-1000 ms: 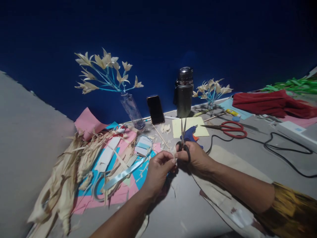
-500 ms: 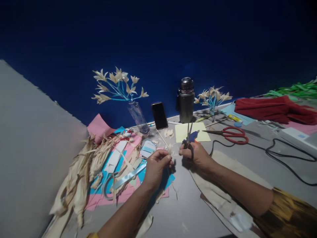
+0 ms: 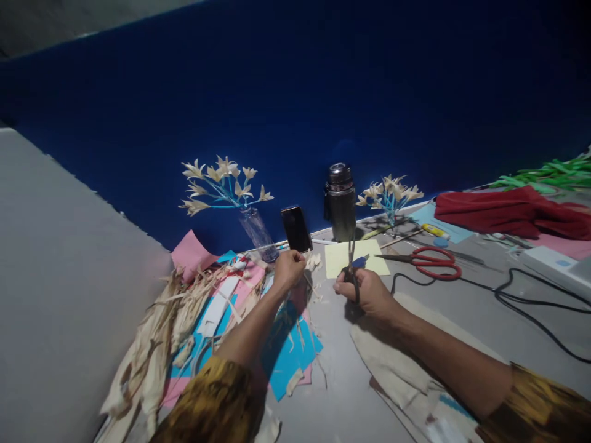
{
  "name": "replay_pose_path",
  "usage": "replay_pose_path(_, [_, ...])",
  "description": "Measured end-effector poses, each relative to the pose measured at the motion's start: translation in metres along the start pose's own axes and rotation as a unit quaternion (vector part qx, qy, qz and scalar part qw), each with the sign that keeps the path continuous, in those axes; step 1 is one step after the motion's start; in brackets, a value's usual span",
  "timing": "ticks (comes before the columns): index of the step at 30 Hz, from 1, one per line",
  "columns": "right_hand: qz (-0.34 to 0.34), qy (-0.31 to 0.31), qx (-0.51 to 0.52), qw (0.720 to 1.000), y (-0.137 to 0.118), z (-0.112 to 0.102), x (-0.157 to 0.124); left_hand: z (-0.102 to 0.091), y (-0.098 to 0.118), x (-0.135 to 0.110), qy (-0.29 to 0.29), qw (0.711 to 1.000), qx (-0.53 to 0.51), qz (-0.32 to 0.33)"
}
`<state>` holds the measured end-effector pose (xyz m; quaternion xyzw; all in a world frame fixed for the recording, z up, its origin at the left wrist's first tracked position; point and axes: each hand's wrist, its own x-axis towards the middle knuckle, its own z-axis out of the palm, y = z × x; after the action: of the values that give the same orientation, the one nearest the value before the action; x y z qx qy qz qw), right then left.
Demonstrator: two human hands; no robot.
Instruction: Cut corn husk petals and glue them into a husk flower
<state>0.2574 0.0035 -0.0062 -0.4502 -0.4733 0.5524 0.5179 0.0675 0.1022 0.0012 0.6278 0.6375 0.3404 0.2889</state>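
Observation:
My right hand [image 3: 365, 288] grips small dark-handled scissors [image 3: 351, 251], blades pointing up. Just behind them a blue tool [image 3: 361, 261] lies on a pale yellow sheet [image 3: 381, 266]. My left hand [image 3: 290, 269] is stretched forward, close to the base of a leaning phone [image 3: 297, 229]. Its fingers are bent together, and whatever they hold is hidden. Cream petal-like pieces [image 3: 314, 261] lie right beside those fingers. Under my left forearm are blue sheets [image 3: 293, 354] scattered with thin scraps.
Dried husks [image 3: 150, 363] pile up at left. A glass vase [image 3: 258, 235] of cream flowers, a flask [image 3: 341, 212] and a smaller flower bunch [image 3: 391, 194] stand along the blue wall. Red-handled scissors [image 3: 436, 263], a black cable [image 3: 505, 289] and a red cloth [image 3: 498, 210] lie right.
My left hand has moved forward, from beside the scissors to near the phone. The thin pale piece at its fingertips no longer shows. My right hand still holds the scissors; the view has tilted up.

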Motion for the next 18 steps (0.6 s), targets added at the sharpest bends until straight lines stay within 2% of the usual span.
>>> replay_pose_path(3, [0.002, 0.000, -0.005, 1.000, -0.005, -0.001, -0.002, 0.012, 0.002, 0.012, -0.001, 0.999, 0.043, -0.001])
replay_pose_path(6, [-0.005, 0.009, -0.005, 1.000, -0.008, -0.005, 0.000, 0.003, 0.009, 0.006, 0.002, 0.999, 0.050, 0.011])
replay_pose_path(8, [-0.015, 0.012, -0.010, 1.000, -0.010, -0.009, 0.003, -0.010, 0.014, -0.008, -0.008, 0.999, 0.036, 0.020])
replay_pose_path(11, [-0.017, 0.001, -0.026, 1.000, -0.010, -0.012, 0.001, -0.028, 0.018, -0.048, -0.057, 0.998, -0.005, 0.016])
replay_pose_path(12, [-0.012, -0.019, -0.030, 0.999, -0.009, -0.011, -0.001, -0.030, 0.018, -0.065, -0.079, 0.996, -0.035, 0.012])
replay_pose_path(13, [-0.005, -0.053, -0.030, 0.998, -0.008, -0.010, -0.005, -0.031, 0.018, -0.084, -0.111, 0.986, -0.127, -0.005])
replay_pose_path(14, [0.007, -0.101, -0.026, 0.995, -0.007, -0.007, -0.010, -0.029, 0.019, -0.102, -0.135, 0.964, -0.227, -0.019])
replay_pose_path(16, [0.044, -0.227, -0.008, 0.973, -0.005, -0.001, -0.022, -0.021, 0.019, -0.137, -0.194, 0.901, -0.384, -0.049])
replay_pose_path(18, [0.075, -0.335, 0.018, 0.939, -0.005, 0.006, -0.033, -0.011, 0.020, -0.163, -0.210, 0.855, -0.467, -0.080])
